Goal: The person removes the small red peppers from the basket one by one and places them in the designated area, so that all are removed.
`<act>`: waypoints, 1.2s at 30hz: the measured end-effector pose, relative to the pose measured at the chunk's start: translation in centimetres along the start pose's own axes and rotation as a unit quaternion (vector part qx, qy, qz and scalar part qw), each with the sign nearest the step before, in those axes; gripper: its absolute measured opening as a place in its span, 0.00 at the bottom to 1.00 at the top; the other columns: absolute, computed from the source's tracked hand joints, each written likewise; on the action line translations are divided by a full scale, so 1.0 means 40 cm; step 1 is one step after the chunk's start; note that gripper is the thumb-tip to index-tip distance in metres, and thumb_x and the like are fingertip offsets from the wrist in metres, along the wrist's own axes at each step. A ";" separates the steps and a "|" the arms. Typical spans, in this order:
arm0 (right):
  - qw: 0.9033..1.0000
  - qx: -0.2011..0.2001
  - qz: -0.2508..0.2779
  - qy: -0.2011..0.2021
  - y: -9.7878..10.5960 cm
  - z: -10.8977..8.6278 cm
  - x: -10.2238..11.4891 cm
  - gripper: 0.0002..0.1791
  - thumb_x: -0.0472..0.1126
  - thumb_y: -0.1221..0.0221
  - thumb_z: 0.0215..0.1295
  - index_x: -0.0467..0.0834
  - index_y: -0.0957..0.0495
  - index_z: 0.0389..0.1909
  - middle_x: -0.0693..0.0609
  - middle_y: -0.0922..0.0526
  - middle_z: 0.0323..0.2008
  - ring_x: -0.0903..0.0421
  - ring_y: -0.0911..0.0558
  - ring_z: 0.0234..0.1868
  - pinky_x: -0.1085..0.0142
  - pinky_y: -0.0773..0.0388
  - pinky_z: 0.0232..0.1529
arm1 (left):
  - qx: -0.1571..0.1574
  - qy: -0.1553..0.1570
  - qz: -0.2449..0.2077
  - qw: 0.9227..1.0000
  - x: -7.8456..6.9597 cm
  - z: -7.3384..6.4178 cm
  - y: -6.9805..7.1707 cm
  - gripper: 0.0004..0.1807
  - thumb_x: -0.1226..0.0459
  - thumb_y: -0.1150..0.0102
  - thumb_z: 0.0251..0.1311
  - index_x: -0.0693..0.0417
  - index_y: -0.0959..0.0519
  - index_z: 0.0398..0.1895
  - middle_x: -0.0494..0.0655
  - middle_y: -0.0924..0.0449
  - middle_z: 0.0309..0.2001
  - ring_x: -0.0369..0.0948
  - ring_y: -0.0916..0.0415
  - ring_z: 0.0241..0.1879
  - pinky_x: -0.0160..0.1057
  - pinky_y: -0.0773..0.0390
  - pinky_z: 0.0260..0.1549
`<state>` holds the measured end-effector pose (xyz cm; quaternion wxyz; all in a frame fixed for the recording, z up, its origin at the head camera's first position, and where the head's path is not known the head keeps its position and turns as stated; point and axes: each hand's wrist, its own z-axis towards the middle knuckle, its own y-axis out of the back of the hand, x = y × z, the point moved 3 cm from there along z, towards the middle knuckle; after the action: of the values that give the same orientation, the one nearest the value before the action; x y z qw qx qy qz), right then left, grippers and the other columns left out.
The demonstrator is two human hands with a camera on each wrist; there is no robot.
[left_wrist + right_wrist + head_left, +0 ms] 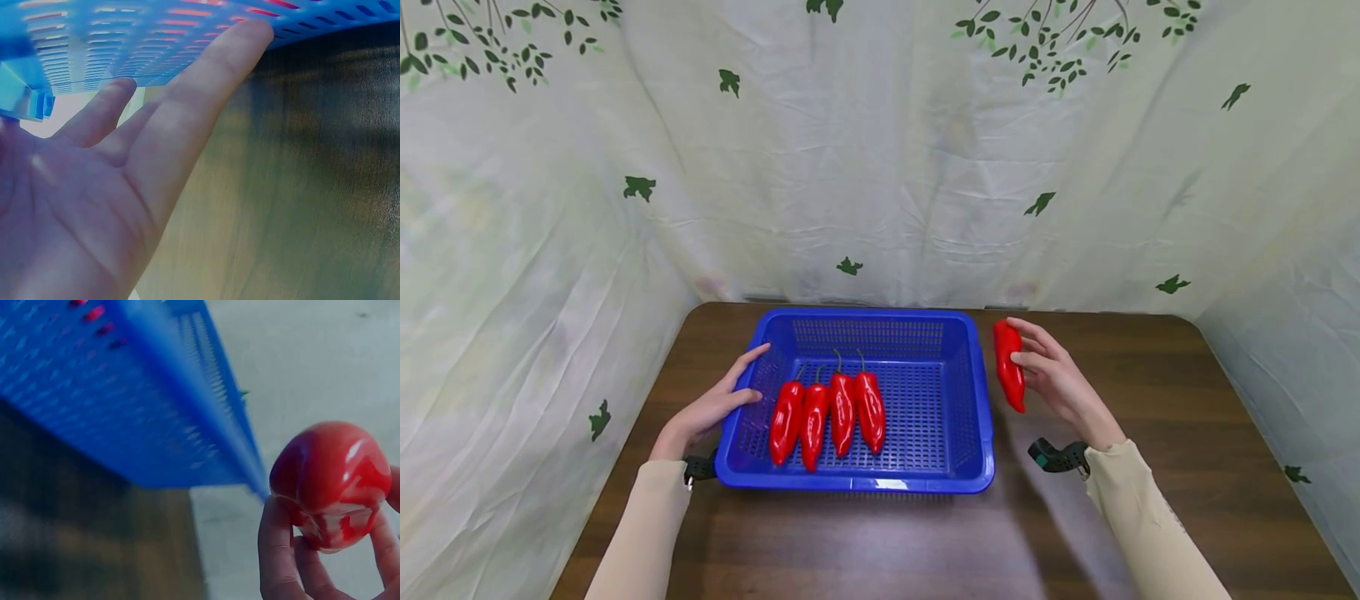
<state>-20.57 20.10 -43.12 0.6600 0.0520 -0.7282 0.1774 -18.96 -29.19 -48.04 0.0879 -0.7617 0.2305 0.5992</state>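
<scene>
A blue plastic basket (917, 485) with slotted walls sits on the table. Inside it, toward the left, several red peppers (842, 414) lie side by side, their green stems pointing away from me. My left hand (711, 410) grips the basket's left side, thumb over the rim. In the left wrist view, fingers (187, 119) of that hand lie along the slotted outside. Just right of the basket, my right hand (1056, 375) holds another red pepper (1009, 367) between thumb and fingers. The right wrist view shows this pepper (334, 475) end-on, its blunt end toward the camera.
The brown wooden table (1195, 417) extends right of the basket and in front of it. A pale curtain (887, 167) with leaf prints hangs behind the table and along both sides. Dark straps are worn on both wrists.
</scene>
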 end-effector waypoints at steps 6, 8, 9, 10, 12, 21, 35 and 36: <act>0.999 -0.025 0.021 -0.018 0.035 -0.003 -0.044 0.27 0.34 0.53 0.71 0.47 0.42 0.70 0.45 0.37 0.59 0.52 0.28 0.50 0.63 0.23 0.45 | -0.003 -0.005 -0.003 1.000 -0.001 0.000 -0.003 0.39 0.66 0.54 0.69 0.31 0.58 0.76 0.61 0.64 0.73 0.68 0.45 0.63 0.56 0.24 0.47; 0.999 -0.030 0.024 -0.021 0.046 -0.003 -0.060 0.27 0.34 0.53 0.72 0.47 0.43 0.70 0.46 0.37 0.59 0.52 0.29 0.50 0.64 0.23 0.45 | -0.005 -0.004 -0.005 1.000 -0.002 -0.001 -0.003 0.39 0.66 0.54 0.69 0.31 0.58 0.76 0.61 0.64 0.73 0.68 0.44 0.62 0.55 0.24 0.47; 0.999 -0.033 0.020 -0.023 0.051 -0.003 -0.067 0.28 0.34 0.53 0.72 0.47 0.43 0.71 0.46 0.37 0.59 0.53 0.28 0.51 0.64 0.23 0.45 | -0.005 -0.004 -0.003 1.000 -0.002 -0.001 -0.003 0.39 0.66 0.54 0.69 0.31 0.58 0.76 0.61 0.64 0.73 0.67 0.44 0.62 0.55 0.24 0.47; 0.999 -0.034 0.017 -0.025 0.056 -0.003 -0.074 0.28 0.34 0.53 0.72 0.47 0.44 0.71 0.46 0.37 0.59 0.53 0.28 0.51 0.63 0.23 0.46 | -0.006 -0.005 -0.002 1.000 -0.002 -0.002 -0.003 0.39 0.66 0.54 0.69 0.32 0.58 0.76 0.61 0.63 0.73 0.67 0.43 0.62 0.55 0.24 0.48; 0.999 -0.036 0.009 -0.026 0.065 -0.003 -0.087 0.28 0.35 0.54 0.72 0.47 0.45 0.72 0.46 0.38 0.60 0.53 0.28 0.51 0.63 0.23 0.46 | -0.008 -0.006 0.003 1.000 -0.001 -0.001 -0.004 0.39 0.67 0.55 0.69 0.32 0.58 0.76 0.61 0.63 0.73 0.67 0.44 0.63 0.55 0.25 0.49; 0.998 -0.049 -0.006 -0.023 0.090 -0.003 -0.137 0.28 0.34 0.52 0.71 0.43 0.45 0.71 0.44 0.36 0.59 0.56 0.24 0.45 0.63 0.22 0.42 | -0.009 -0.016 0.002 1.000 0.000 -0.001 -0.003 0.39 0.67 0.54 0.68 0.33 0.58 0.76 0.62 0.63 0.72 0.66 0.47 0.64 0.56 0.27 0.51; 0.993 -0.064 -0.085 -0.045 0.113 0.004 -0.200 0.30 0.34 0.51 0.71 0.42 0.45 0.71 0.35 0.42 0.66 0.54 0.27 0.49 0.61 0.23 0.44 | -0.012 -0.017 0.003 1.000 0.004 -0.001 -0.004 0.39 0.66 0.54 0.68 0.33 0.57 0.76 0.60 0.65 0.73 0.67 0.49 0.65 0.58 0.27 0.51; 0.993 -0.066 -0.088 -0.045 0.115 0.004 -0.203 0.30 0.34 0.50 0.70 0.41 0.45 0.71 0.35 0.42 0.66 0.55 0.27 0.48 0.62 0.23 0.44 | -0.012 -0.017 0.003 1.000 0.005 0.000 -0.004 0.38 0.66 0.54 0.68 0.33 0.57 0.76 0.60 0.65 0.73 0.67 0.49 0.65 0.58 0.27 0.51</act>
<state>-21.15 23.03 -51.97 0.6416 0.0802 -0.7599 0.0673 -18.84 -29.11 -48.24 0.0811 -0.7514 0.2238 0.6154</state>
